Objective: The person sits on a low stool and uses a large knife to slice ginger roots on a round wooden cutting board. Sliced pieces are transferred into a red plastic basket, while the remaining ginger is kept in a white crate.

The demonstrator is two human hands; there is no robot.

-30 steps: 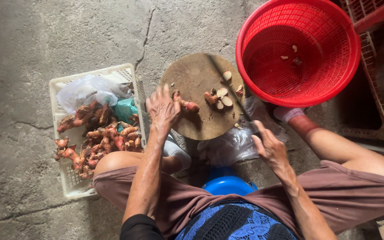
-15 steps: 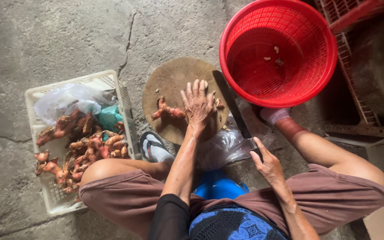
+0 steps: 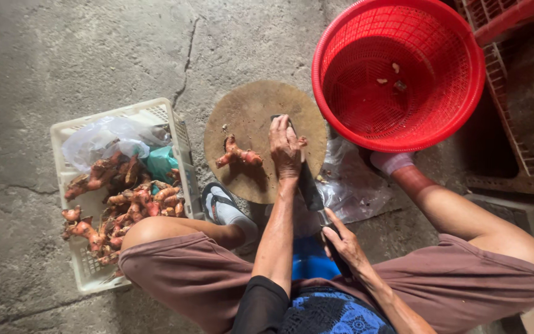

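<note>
My left hand [image 3: 285, 148] lies palm down on the right side of the round wooden chopping board [image 3: 248, 111]. It cups cut root pieces against the flat blade of a long dark knife [image 3: 307, 185]; one pale piece shows at its edge. My right hand [image 3: 343, 245] grips the knife's handle near my lap. A whole pinkish knobbly root [image 3: 237, 156] lies on the board just left of my left hand. The red plastic basket [image 3: 465, 93] at the upper right holds a few pale slices.
A white plastic crate [image 3: 88, 275] on the left holds several pinkish roots [image 3: 137, 201], clear plastic bags and a teal bag. Clear plastic sheet [image 3: 356, 185] lies under the board's right edge. My sandalled foot [image 3: 224, 207] rests beside the crate. A blue stool [image 3: 310, 263] is under me. The floor is cracked concrete.
My left hand left the whole root and moved right onto the cut slices. The knife blade slid onto the board under that hand. The slices are now hidden.
</note>
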